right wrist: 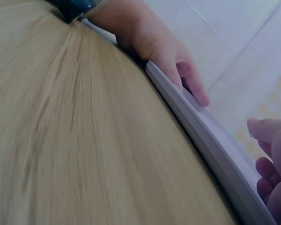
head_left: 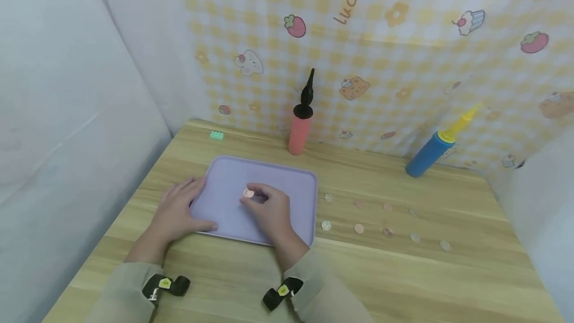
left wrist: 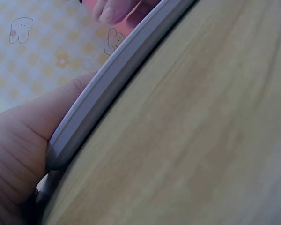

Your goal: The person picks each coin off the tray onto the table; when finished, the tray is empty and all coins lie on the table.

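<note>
A lavender tray (head_left: 224, 183) lies on the wooden table. At its near left corner, my left hand (head_left: 176, 211) holds the rim, thumb along the front edge and fingers along the left side. Over the tray, my right hand (head_left: 273, 208) pinches a small copper-coloured coin (head_left: 248, 193) between thumb and fingers. The left wrist view shows my left thumb (left wrist: 61, 108) along the tray's edge. In the right wrist view, the right fingers (right wrist: 267, 173) are partly visible and the coin is hidden.
Two rows of silver and copper coins, including a copper coin (head_left: 359, 229), lie right of the tray. A pink hand pump (head_left: 298, 136) stands behind it. A blue-and-yellow pump (head_left: 430, 156) stands farther right. A green toy brick (head_left: 217, 135) lies back left, before a checked cloth (head_left: 269, 83).
</note>
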Motion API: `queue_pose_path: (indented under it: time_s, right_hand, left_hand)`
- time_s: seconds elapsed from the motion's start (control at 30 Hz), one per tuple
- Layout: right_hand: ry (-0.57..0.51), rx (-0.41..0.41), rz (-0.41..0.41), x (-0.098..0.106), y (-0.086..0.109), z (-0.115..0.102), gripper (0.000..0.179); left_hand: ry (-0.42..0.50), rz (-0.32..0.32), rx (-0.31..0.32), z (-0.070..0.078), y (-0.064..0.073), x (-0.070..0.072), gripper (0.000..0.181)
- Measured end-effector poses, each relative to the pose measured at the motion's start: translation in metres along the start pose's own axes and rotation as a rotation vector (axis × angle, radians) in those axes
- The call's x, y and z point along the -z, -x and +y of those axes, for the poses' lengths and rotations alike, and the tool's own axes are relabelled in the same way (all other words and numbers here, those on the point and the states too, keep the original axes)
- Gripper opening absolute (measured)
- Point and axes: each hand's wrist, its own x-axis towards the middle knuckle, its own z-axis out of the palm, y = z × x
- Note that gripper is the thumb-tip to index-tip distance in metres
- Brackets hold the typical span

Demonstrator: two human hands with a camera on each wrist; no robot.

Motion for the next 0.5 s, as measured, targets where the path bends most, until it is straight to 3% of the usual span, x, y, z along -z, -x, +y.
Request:
queue_pose_path:
  time_s: [0.2,0.5]
  right_hand:
    - [0.022,0.015,-0.003,0.023,0.003,0.005,0.029]
    - [0.079,0.171,0.059,0.056,0.011,0.013,0.03]
  left_hand:
    - [0.009,0.005,-0.008,0.0,-0.001,0.0,0.132]
    - [0.001,0.005,-0.014,0.001,0.001,0.002,0.131]
